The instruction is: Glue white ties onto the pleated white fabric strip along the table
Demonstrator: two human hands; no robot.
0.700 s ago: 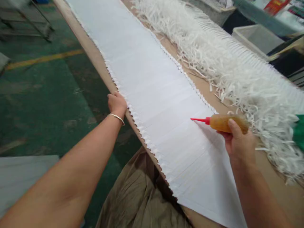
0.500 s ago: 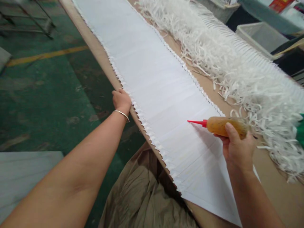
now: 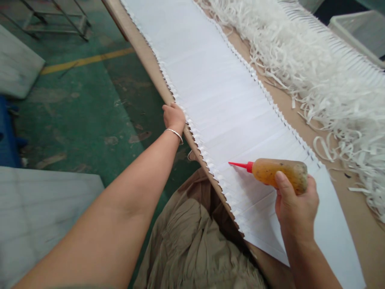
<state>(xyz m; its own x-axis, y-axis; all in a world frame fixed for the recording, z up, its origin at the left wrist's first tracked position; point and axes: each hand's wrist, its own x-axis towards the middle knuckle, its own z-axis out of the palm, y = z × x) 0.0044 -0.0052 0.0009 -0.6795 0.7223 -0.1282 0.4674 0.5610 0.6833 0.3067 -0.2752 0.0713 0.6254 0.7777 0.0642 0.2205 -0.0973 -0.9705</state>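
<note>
A glue bottle [image 3: 278, 171], squeezable and see-through with amber liquid and a red pointed nozzle, lies sideways in my right hand [image 3: 297, 206]. My fingers are wrapped round its rear part, the thumb on the near side. The nozzle points left, over the long white sheets [image 3: 207, 88], which lie in overlapping layers with a stepped, frilled edge along both sides. Whether the tip touches the sheet I cannot tell. At the left edge of the brown tabletop [image 3: 144, 52], my left hand [image 3: 175, 117] is closed over the edge beside the sheets, its fingertips partly hidden.
A heap of curly white strips [image 3: 288, 60] runs along the table's far right side. Beyond it stands a pale plastic bin [image 3: 361, 30]. On the green floor to the left are a metal frame [image 3: 54, 24], white slabs [image 3: 45, 212] and a blue object [image 3: 7, 132].
My right hand has brought the bottle closer to the sheets' near-left frilled edge. The left hand stays closed at the table edge. The whole view has shifted.
</note>
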